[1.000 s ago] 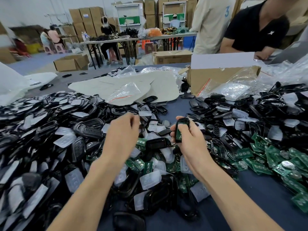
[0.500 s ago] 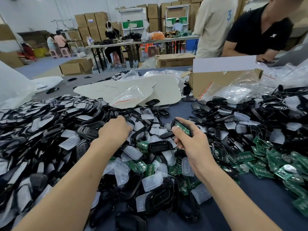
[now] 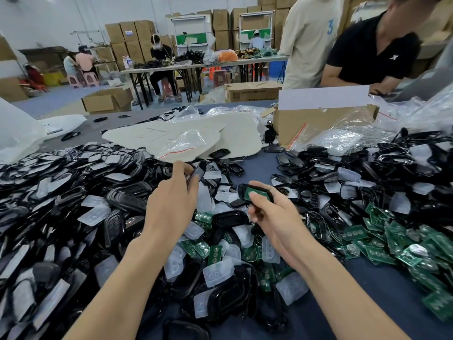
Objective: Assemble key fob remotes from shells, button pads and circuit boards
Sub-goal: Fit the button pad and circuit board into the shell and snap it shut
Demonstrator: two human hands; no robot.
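My right hand point(image 3: 274, 217) grips a black shell half point(image 3: 255, 192) with a green circuit board seated inside it, held above the centre of the table. My left hand point(image 3: 171, 202) pinches another black shell piece point(image 3: 197, 173), lifted just above the pile. Below both hands lie loose clear button pads point(image 3: 218, 271) and green circuit boards point(image 3: 372, 249). A big heap of black shells point(image 3: 73, 204) covers the left side.
More black shells point(image 3: 367, 173) pile up at right. An open cardboard box point(image 3: 318, 121) and plastic bags point(image 3: 343, 138) stand behind them, pale boards point(image 3: 196, 136) at centre back. Two people point(image 3: 362, 52) stand at the far right edge. Blue table surface point(image 3: 382, 285) shows at lower right.
My left hand rose out of the pile with a black shell piece pinched in it. My right hand tilted its shell flatter, board side up.
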